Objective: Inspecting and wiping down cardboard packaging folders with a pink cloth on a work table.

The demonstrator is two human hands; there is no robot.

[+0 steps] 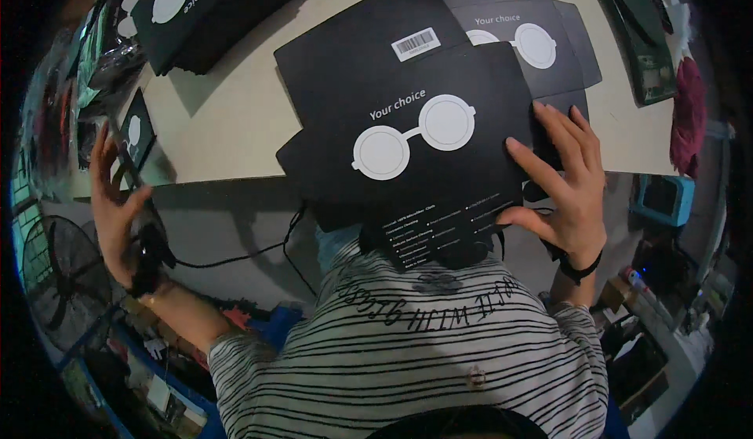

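An unfolded black cardboard box blank (408, 137) with white round-glasses artwork lies at the front edge of the table, its lower flap hanging over toward my shirt. My right hand (566, 176) rests on its right side, fingers spread, the thumb and forefinger touching the card. Far to the left, my left hand (118, 207) is raised at the table's edge, with a thin dark piece between its thumb and fingers that I cannot make out. Close beside it is a small black card (136, 133) with a white glasses shape.
More flat black blanks (502, 27) lie behind the front one. A thick black stack (223, 15) with the same artwork sits at the back left, near plastic-wrapped goods (110, 54). A dark green tray (635, 39) and magenta cloth (689, 117) are at right. A cable (227, 262) hangs below.
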